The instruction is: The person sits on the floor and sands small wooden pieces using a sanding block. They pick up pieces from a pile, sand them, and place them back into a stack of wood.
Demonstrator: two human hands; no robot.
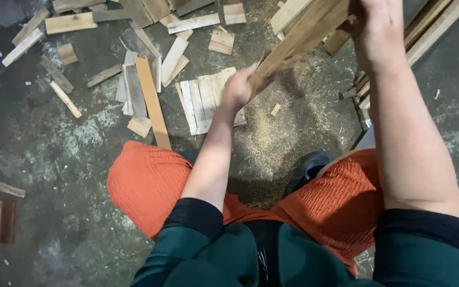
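Left hand [237, 87] clenched around the lower end of a wooden plank [298, 40]. Right hand [381, 24] grips its upper part, above scattered wood offcuts [150, 79] on the sawdust-strewn floor [293, 138].

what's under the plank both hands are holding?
Beneath the plank: sawdust-strewn floor, a small wood chip. Left hand and right hand cover the rest.

Single head-worn view, looking steeply down past the wearer's forearms and knees to the floor [70, 159]; near range, hands at the upper frame edge, wood scraps [150, 101] beyond.
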